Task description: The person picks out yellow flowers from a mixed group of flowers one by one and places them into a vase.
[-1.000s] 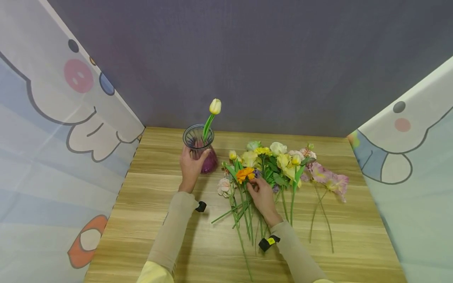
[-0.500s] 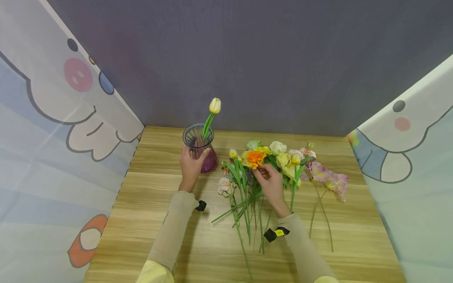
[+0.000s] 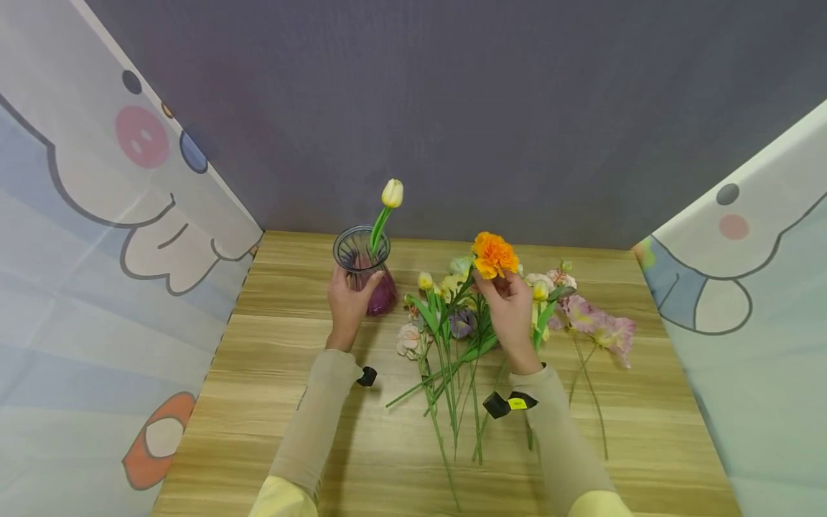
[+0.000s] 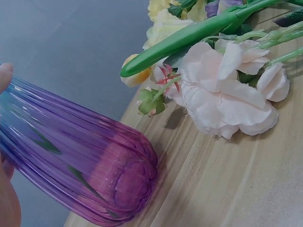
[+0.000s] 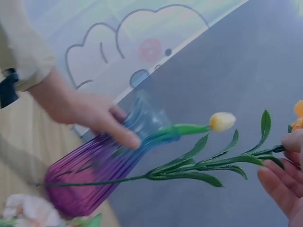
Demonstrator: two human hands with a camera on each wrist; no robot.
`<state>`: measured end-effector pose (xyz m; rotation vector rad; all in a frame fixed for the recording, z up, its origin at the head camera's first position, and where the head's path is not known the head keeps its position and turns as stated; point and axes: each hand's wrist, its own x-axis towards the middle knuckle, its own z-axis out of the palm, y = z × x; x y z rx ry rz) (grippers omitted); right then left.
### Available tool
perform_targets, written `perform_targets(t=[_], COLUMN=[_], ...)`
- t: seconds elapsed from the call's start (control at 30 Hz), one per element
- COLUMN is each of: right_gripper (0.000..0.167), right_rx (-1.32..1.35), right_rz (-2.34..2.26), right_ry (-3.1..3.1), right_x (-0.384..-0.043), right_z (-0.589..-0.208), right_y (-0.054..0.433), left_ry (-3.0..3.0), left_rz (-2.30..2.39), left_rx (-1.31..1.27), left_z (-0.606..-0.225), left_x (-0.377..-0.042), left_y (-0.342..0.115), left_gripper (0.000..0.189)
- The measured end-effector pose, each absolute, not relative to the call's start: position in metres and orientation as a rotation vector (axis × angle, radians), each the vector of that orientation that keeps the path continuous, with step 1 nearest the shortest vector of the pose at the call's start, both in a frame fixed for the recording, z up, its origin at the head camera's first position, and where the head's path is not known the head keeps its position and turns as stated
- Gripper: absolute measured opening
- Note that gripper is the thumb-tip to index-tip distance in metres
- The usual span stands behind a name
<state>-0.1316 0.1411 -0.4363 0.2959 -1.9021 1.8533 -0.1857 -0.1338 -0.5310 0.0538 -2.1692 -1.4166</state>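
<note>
A glass vase (image 3: 382, 296), blue at the rim and purple-pink below, stands at the back left of the table. My left hand (image 3: 347, 305) grips it around the neck, thumb on the near side. One white tulip (image 3: 392, 194) leans inside the vase, its head above the rim. My right hand (image 3: 512, 319) pinches an orange carnation-like flower (image 3: 494, 255) just under its head, raised over the pile. In the right wrist view its leafy green stem (image 5: 199, 166) passes in front of the vase. Part of the right hand (image 5: 289, 177) is cut off there.
Several artificial flowers lie heaped right of the vase, among them a pale pink one (image 3: 409, 340), a purple one (image 3: 461, 323) and a yellow tulip (image 3: 540, 291). Pink-purple blooms (image 3: 614, 334) lie farther right. A dark wall (image 3: 413, 129) rises behind the wooden table (image 3: 258, 402).
My right hand has lifted the orange flower out of the heap, up and to the right. The left hand and the vase have stayed in place.
</note>
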Motion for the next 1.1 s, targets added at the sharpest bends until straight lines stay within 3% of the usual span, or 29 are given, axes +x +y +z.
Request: perform_targets(t=[0.53, 0.87, 1.1], right_gripper=[0.025, 0.017, 0.035], right_rx=[0.301, 0.396, 0.476], right_rz=[1.926, 1.742, 1.606], right_ry=[-1.188, -1.597, -2.084], right_x=[-0.171, -0.204, -0.202], right_z=[-0.373, -0.397, -0.418], right_y=[0.106, 0.067, 0.046], left_ry=[-2.137, -2.150, -2.146], left_rz=[-1.419, -1.431, -1.420], left_rx=[0.037, 0.052, 0.055], left_z=[-0.532, -0.533, -0.534], left_x=[-0.187, -0.186, -0.187], left_y=[-0.132, -0.132, -0.132], left_gripper=[0.062, 0.063, 0.063])
